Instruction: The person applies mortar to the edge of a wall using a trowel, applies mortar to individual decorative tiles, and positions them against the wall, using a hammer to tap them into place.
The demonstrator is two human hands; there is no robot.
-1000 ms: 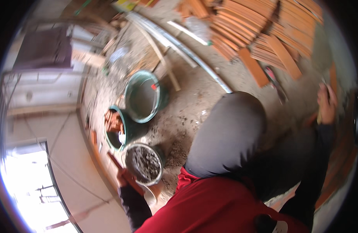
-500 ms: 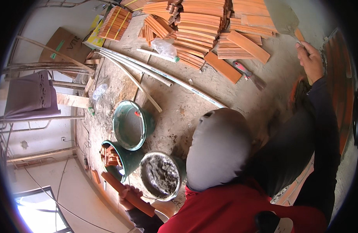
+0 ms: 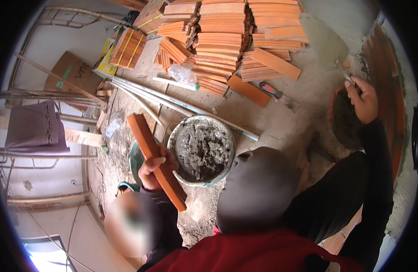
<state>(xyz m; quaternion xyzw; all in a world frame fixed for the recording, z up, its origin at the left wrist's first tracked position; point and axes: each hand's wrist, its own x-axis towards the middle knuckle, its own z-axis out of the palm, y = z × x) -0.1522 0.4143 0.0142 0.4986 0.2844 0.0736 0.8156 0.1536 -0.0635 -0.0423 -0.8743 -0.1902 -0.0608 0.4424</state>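
Note:
My left hand (image 3: 155,168) is closed around a long, narrow terracotta tile (image 3: 145,140), tilted, its upper end pointing away to the left. Whether it is one tile or two pressed together, I cannot tell. Right beside that hand is a round bucket of wet grey mortar (image 3: 202,149); I cannot tell if the hand touches its rim. Out to the right, my right hand (image 3: 364,100) grips the handle of a trowel (image 3: 326,41), its wide grey blade pointing away. Below that hand, partly hidden, lies an orange-rimmed tub (image 3: 343,120) with dark contents.
Terracotta tile stacks (image 3: 220,41) fill the far floor. A scraper (image 3: 277,94) lies near a loose tile (image 3: 250,90). White pipes (image 3: 172,102) cross behind the mortar bucket. A green bucket (image 3: 135,158) is half hidden by my left hand. A tile-faced surface (image 3: 386,90) borders the right.
My left hand has risen with the tile from the lower left toward the middle. The mortar bucket has shifted up and right and looks larger. My right hand, still on the trowel, is slightly lower in view.

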